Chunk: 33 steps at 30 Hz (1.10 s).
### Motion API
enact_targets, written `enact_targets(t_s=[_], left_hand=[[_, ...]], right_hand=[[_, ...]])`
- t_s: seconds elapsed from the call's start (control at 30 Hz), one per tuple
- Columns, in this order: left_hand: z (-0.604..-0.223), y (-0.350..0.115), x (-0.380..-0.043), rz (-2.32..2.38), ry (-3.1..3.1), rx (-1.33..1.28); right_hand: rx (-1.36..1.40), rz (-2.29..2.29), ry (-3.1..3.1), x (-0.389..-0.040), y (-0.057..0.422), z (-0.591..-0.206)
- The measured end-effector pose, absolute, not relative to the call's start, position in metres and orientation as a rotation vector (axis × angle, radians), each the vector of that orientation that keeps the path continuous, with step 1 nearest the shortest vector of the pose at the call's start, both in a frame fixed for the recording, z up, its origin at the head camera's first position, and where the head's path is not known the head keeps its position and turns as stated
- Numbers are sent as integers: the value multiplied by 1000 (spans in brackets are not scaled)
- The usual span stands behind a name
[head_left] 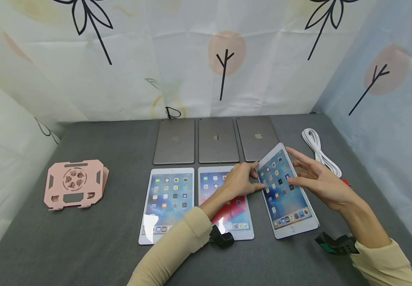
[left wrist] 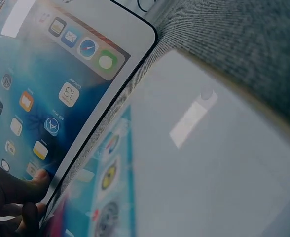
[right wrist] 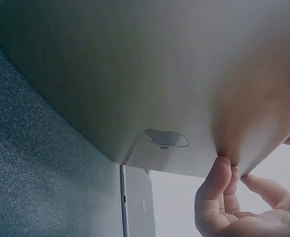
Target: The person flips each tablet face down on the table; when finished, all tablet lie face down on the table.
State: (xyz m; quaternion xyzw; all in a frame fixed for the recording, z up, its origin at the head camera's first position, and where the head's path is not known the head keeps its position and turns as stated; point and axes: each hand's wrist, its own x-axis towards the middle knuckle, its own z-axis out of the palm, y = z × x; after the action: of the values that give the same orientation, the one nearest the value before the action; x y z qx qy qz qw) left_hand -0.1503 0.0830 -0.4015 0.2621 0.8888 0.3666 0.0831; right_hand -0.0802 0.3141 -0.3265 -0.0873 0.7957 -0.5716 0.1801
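Observation:
Both hands hold a white-framed tablet (head_left: 285, 190) with its screen lit, tilted up off the grey table. My left hand (head_left: 239, 178) pinches its left edge near the upper corner; in the left wrist view, the thumb (left wrist: 39, 180) lies on the screen's margin and the fingers curl underneath. My right hand (head_left: 322, 182) grips the opposite edge, thumb over the screen. The right wrist view shows fingertips against the tablet's grey back (right wrist: 135, 89), where an apple logo is visible. Below my left forearm lies another lit tablet (head_left: 243, 226), partly covered.
A third lit tablet (head_left: 171, 184) lies to the left. Behind stand in a row three grey tablets face down, including the left one (head_left: 175, 149). A pink folding stand (head_left: 75, 182) sits far left, a coiled white cable (head_left: 316, 147) at right. Printed curtains (head_left: 191, 59) surround the table (head_left: 120, 230).

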Motion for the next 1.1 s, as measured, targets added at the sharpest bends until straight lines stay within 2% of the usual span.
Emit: enact_targets(t_s=[0.3,0.5,0.8,1.1], left_hand=[[-404,87,-152,1146,2596,761],[-403,80,-156,1335,2318,769],[-375,68,-149,1731,1708,536],[-357,60,-147,1733,1654,491]], right_hand=[[-277,-1619,2288,-80,306,-326],[-257,-1610,2279,-79,298,-323],[-301,-1537,2247,-80,289,-327],[-320,-1488,2171,-82,285,-334]])
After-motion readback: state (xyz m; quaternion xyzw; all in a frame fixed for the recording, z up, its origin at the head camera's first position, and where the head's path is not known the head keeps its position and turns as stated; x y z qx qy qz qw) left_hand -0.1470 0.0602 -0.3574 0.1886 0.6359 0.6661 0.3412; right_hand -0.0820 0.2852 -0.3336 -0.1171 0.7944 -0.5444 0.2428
